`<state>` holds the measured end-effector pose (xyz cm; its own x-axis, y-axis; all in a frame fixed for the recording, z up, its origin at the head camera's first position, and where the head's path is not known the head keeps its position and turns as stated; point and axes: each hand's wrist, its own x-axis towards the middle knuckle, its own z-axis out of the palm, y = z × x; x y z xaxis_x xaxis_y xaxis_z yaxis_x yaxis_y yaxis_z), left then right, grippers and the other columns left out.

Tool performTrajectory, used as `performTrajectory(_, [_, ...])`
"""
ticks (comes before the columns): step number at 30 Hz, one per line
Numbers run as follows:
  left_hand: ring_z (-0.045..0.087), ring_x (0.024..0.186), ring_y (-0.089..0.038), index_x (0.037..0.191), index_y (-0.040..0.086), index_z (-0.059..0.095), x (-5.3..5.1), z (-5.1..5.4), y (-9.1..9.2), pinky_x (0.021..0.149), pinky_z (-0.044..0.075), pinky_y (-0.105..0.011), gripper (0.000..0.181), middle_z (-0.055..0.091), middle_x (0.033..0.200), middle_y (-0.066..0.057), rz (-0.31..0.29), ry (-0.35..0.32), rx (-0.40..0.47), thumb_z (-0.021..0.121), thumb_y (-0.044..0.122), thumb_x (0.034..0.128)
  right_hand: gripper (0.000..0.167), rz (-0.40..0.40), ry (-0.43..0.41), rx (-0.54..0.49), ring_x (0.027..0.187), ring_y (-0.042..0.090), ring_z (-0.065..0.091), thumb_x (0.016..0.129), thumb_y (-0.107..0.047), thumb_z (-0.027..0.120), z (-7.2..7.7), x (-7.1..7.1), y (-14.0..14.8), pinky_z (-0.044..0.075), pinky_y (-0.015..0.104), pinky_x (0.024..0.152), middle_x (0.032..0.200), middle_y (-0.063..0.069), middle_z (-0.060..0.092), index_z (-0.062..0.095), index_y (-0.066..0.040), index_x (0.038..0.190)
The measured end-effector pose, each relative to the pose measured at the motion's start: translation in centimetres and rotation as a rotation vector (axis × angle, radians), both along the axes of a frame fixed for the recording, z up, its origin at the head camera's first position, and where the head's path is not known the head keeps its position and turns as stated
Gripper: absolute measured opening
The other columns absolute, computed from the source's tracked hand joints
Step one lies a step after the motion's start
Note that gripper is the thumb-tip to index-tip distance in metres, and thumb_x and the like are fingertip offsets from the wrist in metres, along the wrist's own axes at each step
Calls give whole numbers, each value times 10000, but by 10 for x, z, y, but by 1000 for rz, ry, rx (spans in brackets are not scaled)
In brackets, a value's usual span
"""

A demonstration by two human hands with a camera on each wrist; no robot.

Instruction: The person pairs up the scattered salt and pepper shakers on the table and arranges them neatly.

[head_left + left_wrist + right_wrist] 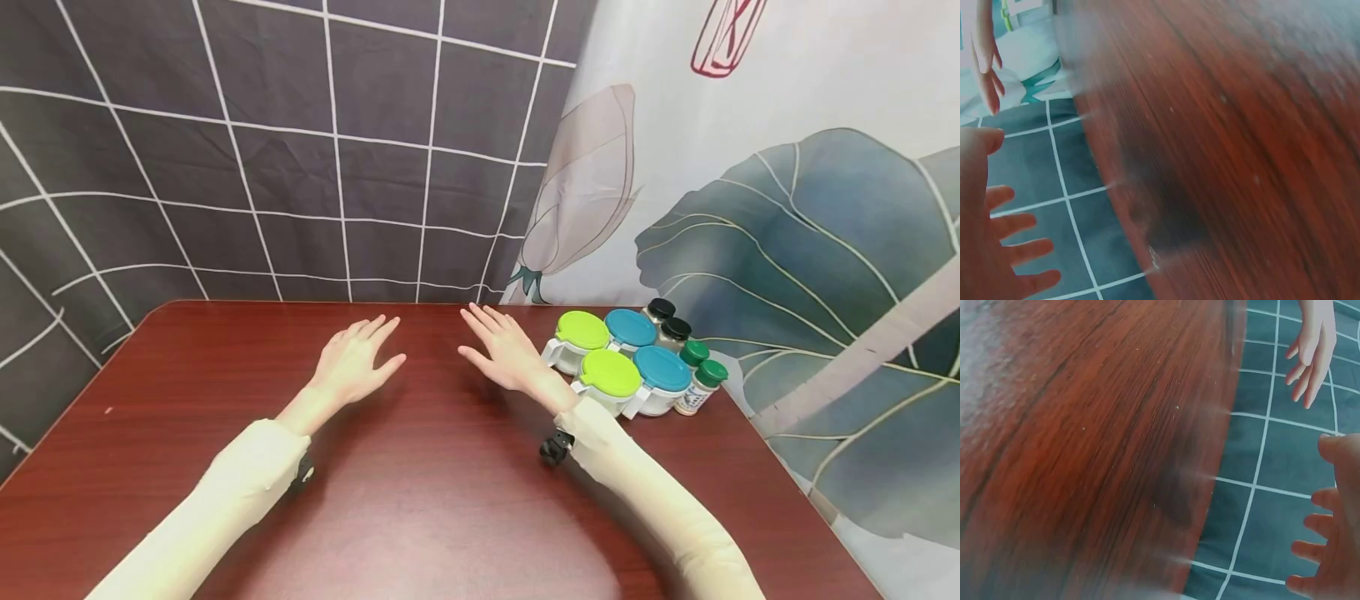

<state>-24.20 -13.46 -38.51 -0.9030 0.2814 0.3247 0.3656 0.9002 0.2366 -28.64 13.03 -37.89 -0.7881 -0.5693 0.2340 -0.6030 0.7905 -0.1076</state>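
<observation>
"Grip status?"
"Left hand [347, 365] and right hand [507, 352]: fingers extended and spread, raised above the table [420, 508]."
"Location of the lime-lidded jars [611, 375]?"
"Just beside the right hand, on its outer side near the wrist; blue-lidded jars [662, 372] stand farther out, green-capped bottles [702, 385] beyond them."

Hands [348, 364] [507, 350]: 2. Lime-lidded jars [582, 332] [611, 374]: 2. Blue-lidded jars [630, 328] [662, 369]: 2. Black-capped bottles [661, 309] [675, 331]: 2. Green-capped bottles [694, 353] [708, 377]: 2. Table [435, 500]: 1.

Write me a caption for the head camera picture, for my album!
Left hand and right hand, both empty, over a reddish-brown table, with bright-lidded jars and small bottles on the right.
</observation>
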Motion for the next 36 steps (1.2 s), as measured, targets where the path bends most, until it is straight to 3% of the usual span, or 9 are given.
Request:
performTrajectory(8, [502,1257,-351,1412,129,472,2,3,9,943,450,-535,603,531,1398,-154,3,27,41,568,439,904,587,11,51,-56,1376,312,391,967,-415,509,8,7,9,317,471,1121,1527,89,387,385,-148,1474])
performTrajectory(19, [530,1222,-343,1375,113,512,7,5,21,887,494,-535,565,568,1354,-140,-1,19,129,570,427,908,504,13,152,-124,1259,260,480,937,-340,590,14,11,21,403,453,1014,1427,74,510,502,-143,1393])
performTrajectory(26, [523,1238,-327,1370,142,519,9,6,28,843,495,-586,546,568,1360,-114,26,-20,180,563,433,910,471,35,196,-183,1186,253,516,912,-301,637,19,15,31,424,449,974,1354,83,570,556,-114,1336])
performTrajectory(36, [520,1255,-337,1381,172,509,11,10,39,896,472,-580,538,559,1377,-115,64,-99,262,531,456,925,448,43,214,-273,1135,258,528,872,-270,690,25,18,43,434,438,965,1258,68,634,593,-109,1279])
